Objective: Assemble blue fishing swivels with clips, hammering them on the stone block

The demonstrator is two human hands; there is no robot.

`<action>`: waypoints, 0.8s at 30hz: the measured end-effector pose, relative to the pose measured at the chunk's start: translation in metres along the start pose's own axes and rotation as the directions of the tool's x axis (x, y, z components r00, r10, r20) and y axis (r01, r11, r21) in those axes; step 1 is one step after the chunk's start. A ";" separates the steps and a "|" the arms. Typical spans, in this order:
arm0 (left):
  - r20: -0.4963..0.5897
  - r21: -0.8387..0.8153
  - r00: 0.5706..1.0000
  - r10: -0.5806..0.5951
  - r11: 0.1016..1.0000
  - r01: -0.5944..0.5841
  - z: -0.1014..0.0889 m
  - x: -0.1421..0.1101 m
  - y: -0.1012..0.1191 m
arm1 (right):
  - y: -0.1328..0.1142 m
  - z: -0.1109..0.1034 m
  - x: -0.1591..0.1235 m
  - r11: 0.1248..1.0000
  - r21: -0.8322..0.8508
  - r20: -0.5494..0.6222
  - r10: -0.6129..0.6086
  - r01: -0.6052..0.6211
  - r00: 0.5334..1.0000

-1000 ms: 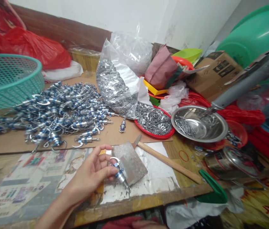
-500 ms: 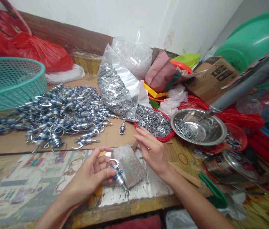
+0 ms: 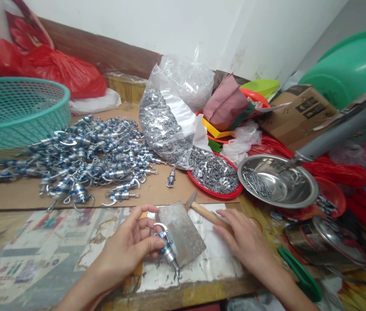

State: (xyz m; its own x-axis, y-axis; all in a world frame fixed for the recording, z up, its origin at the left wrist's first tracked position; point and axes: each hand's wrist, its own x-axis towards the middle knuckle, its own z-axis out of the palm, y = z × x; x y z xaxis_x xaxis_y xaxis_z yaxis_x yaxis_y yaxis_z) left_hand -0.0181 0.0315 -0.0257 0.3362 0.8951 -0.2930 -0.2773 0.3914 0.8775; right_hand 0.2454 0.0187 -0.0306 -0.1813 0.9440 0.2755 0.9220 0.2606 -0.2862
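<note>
My left hand [image 3: 142, 235] pinches a silver-and-blue metal hook fitting [image 3: 169, 254], with a curved hook at its upper end and a small ring at its lower end. The fitting is tilted over the near left part of a flat grey metal block [image 3: 183, 229]. A hammer [image 3: 207, 213] with a wooden handle and dark pointed head lies just behind the block. Over the end of that handle is my right hand [image 3: 247, 237], its fingers stretched and apart. Whether it touches the wood I cannot tell.
Similar fittings are heaped [image 3: 88, 155] on cardboard at the left, beside a teal basket [image 3: 23, 112]. A red tray [image 3: 237, 192] of small metal pieces and a steel bowl [image 3: 309, 190] of pins stand at the right. A grey shaft [image 3: 332, 134] slants above the bowl.
My right hand has moved down and right, from beside the red tray to the hammer's handle. The left hand keeps hold of the hook fitting. The whole view has shifted slightly.
</note>
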 end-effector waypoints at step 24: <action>-0.026 0.049 1.000 0.011 0.999 -0.010 0.004 -0.002 0.004 | -0.031 -0.058 -0.038 0.913 -0.003 0.040 -0.407 0.407 0.913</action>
State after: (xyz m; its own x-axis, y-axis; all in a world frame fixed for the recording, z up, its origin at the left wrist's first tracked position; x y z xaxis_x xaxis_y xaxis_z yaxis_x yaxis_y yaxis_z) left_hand -0.0169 0.0301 -0.0201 0.3095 0.9047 -0.2929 -0.2366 0.3716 0.8977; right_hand 0.2432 -0.0369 0.0209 -0.5542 0.7637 0.3312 0.7694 0.6218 -0.1462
